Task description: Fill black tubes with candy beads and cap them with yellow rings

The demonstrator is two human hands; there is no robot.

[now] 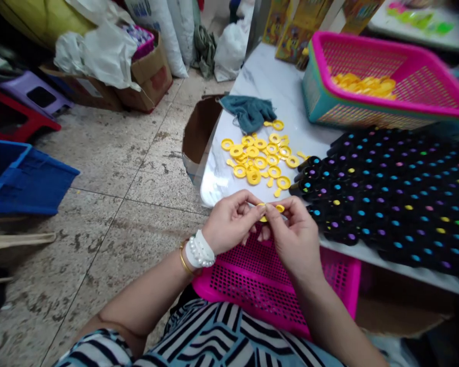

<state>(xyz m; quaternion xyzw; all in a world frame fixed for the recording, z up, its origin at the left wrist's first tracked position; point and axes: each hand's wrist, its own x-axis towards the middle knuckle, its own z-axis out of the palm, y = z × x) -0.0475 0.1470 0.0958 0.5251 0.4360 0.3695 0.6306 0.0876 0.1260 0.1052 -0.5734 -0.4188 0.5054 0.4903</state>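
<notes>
Both my hands meet at the table's front edge, over a pink basket (pixel 252 283) on my lap. My left hand (pixel 233 219) pinches a small yellow plastic piece (pixel 263 206) between thumb and fingers. Closed on the same piece from the other side is my right hand (pixel 296 229), partly covering it. Just beyond them, a loose pile of yellow ring-shaped pieces (pixel 260 162) lies on the white marbled table (pixel 214 188). A dark teal cloth (pixel 250 112) rests behind the pile.
Many black tubes with coloured dots (pixel 398 199) cover the table's right side. Behind them stands a pink and teal basket (pixel 390 102) holding yellow pieces. An open cardboard box (pixel 199 132) is beside the table. On the left are a blue crate (pixel 26 178) and a purple stool (pixel 38 94).
</notes>
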